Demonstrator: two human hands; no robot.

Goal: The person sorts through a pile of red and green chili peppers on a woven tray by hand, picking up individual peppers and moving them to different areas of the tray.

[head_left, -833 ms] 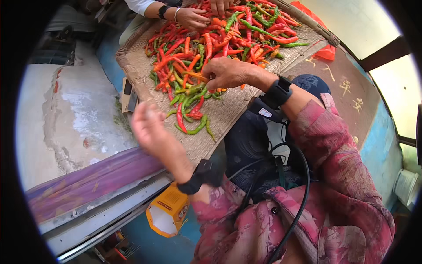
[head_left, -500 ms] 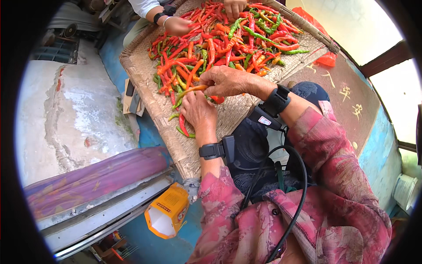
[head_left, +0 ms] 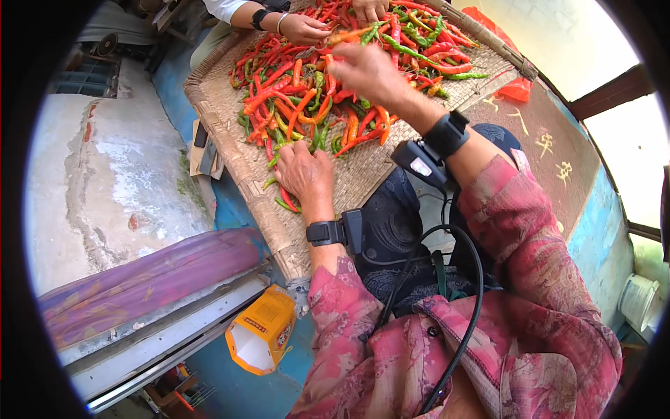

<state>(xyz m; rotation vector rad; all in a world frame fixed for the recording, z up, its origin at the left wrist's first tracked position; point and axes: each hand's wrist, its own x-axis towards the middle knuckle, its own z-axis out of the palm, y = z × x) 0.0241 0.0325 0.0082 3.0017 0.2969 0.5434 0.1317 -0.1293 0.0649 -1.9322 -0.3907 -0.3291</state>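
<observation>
A large heap of red, orange and green chili peppers [head_left: 279, 75] lies on a woven mat tray [head_left: 230, 126] in front of me. My left hand [head_left: 306, 173] is at the tray's near left part, fingers curled down among a few green and red chilies; its fingertips are hidden, so what they hold cannot be made out. Over the heap, my right hand [head_left: 373, 73] is smeared by motion. An orange chili [head_left: 349, 33] shows just beyond its fingers; whether the hand grips it is unclear. Each of my wrists wears a black strap with a box-shaped device.
Across the tray, another person's two hands [head_left: 303, 29] reach into the heap. A yellow open carton [head_left: 264, 332] stands on the blue floor below the tray's near corner. To the right are a red plastic bag [head_left: 516, 91] and a brown board [head_left: 537, 153]. A black cable [head_left: 480, 279] loops across my lap.
My right hand has swung away from my left, farther over the heap. The orange chili between my hands has left that spot. The other person's left-side hand has moved right.
</observation>
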